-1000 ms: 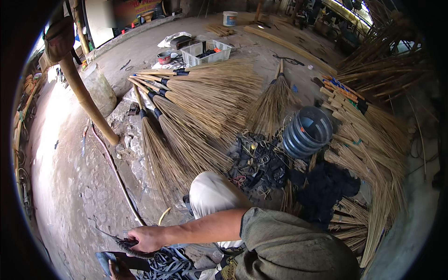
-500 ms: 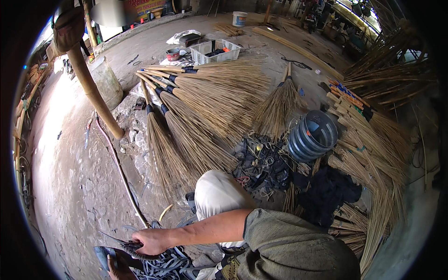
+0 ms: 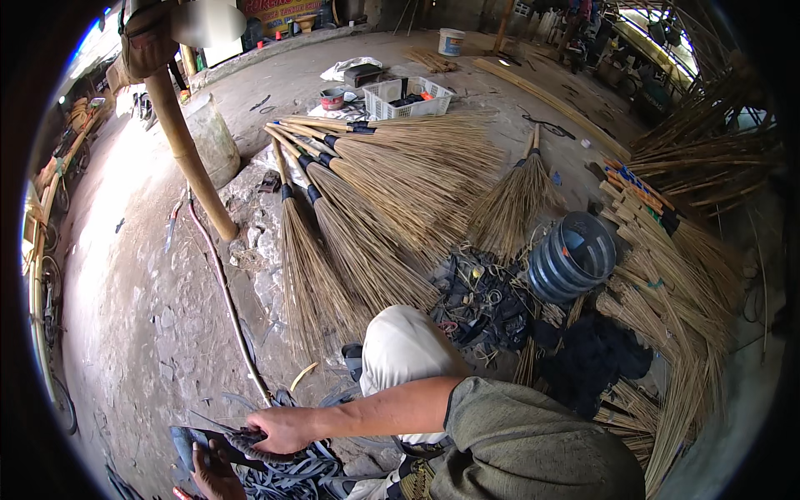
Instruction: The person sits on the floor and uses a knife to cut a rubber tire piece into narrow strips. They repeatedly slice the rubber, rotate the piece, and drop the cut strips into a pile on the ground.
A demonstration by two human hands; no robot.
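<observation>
My right hand [image 3: 282, 429] reaches across my body to the lower left and is closed on a bundle of dark rubber strips [image 3: 292, 475] heaped on the ground. A thin dark strip sticks out leftward from its fingers. Just below, at the frame's bottom edge, what looks like my left hand [image 3: 212, 471] rests by a blue flat piece [image 3: 185, 442]; its grip is hidden. My knee in pale trousers [image 3: 404, 350] is raised above the forearm.
Several long straw brooms [image 3: 367, 208] lie fanned on the concrete ahead. A blue ribbed drum [image 3: 575, 262] lies on its side at the right, among loose straw bundles [image 3: 683, 317]. A wooden post [image 3: 187, 158], a thin hose [image 3: 225, 292] and a white basket [image 3: 408, 96] stand farther off.
The view has tilted and shifted a little. My right hand stays closed on the rubber strips at the lower left, drawn slightly toward me.
</observation>
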